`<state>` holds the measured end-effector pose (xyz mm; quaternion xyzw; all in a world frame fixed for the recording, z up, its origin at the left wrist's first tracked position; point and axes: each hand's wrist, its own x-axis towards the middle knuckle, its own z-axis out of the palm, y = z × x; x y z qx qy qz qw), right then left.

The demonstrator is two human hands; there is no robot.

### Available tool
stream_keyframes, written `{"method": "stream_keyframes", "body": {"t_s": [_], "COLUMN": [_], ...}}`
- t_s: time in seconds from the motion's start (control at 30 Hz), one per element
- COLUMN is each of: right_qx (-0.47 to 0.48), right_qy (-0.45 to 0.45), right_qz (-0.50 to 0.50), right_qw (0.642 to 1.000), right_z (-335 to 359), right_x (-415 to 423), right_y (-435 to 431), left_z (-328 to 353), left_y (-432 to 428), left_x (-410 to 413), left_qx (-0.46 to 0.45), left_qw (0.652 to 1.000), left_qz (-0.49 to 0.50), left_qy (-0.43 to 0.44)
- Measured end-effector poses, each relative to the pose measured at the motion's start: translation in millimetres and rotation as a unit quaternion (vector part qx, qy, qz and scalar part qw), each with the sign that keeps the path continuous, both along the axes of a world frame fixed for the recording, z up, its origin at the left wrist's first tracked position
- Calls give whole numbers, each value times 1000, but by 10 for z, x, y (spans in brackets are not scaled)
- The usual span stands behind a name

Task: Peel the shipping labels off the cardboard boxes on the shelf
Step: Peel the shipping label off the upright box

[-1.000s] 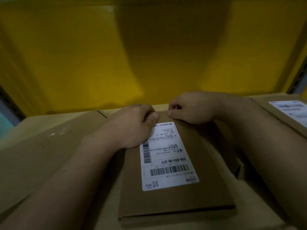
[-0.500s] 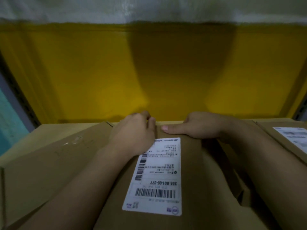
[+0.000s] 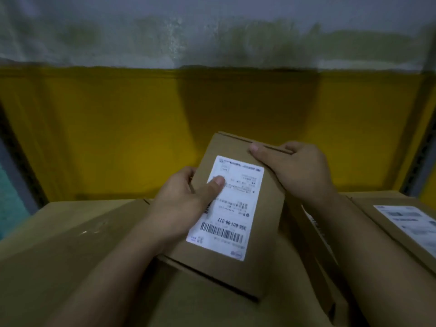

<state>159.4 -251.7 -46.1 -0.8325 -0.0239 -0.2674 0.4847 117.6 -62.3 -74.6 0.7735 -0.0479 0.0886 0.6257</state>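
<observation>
Lifted since half a second ago, the box (image 3: pixel 266 208) no longer lies flat on the stack. Its far end is raised, it tilts toward the camera, and both hands hold it up.

The left hand (image 3: pixel 181 204) grips the left long edge, with fingers curled behind and the thumb pressed on the upper left part of the label (image 3: pixel 230 208). The right hand (image 3: pixel 299 168) grips the far right corner, with its thumb laid along the far edge and its fingers wrapped round the right side.

The label sits on the box face between the two hands and looks flat, as far as the blur allows. Its near and right edges are free of both hands, and its far left corner lies just beyond the left thumb. A strip of bare cardboard runs between the label's right edge and the right hand. The near end of the box hangs low over the stack below the wrists; I cannot tell whether it touches.

Under the left forearm a big box (image 3: pixel 59 244) spreads out to the left, its top flat. Under the right forearm a slim box (image 3: pixel 313 251) stands on edge. Right of that arm a right box (image 3: pixel 389 232) lies flat with a second label (image 3: pixel 410 223) on top.

Beyond both hands is open air up to a yellow panel (image 3: pixel 94 138), with a stained grey wall (image 3: pixel 212 31) above it. A dark post (image 3: pixel 417 161) rises right of the right hand, well apart from it.
</observation>
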Motion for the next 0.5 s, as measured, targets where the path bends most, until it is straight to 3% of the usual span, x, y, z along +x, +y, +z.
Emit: {"method": "stream_keyframes", "body": {"t_s": [0.1,0.23,0.33,0.5], "right_qx": [-13,-31,-52,-61], "right_qy": [-54,-117,-158,-171], "right_qz": [-3,88,131,118], "right_qw": [998,989,977,976], "right_z": [-41,-21,7,9], "right_x": [23,-124,-254,-324], "right_y": [78,191,255,294], "left_z": [-36,-47,-94,-166], "left_y": [-63,-155,-207,-272], "left_x": [6,-66,-86,-75], "left_qx": [1,14,53,96], "left_qw": [994,977,970,970], "left_qz": [67,108,109,76], "left_qy": [-84,-182,-211,-209]}}
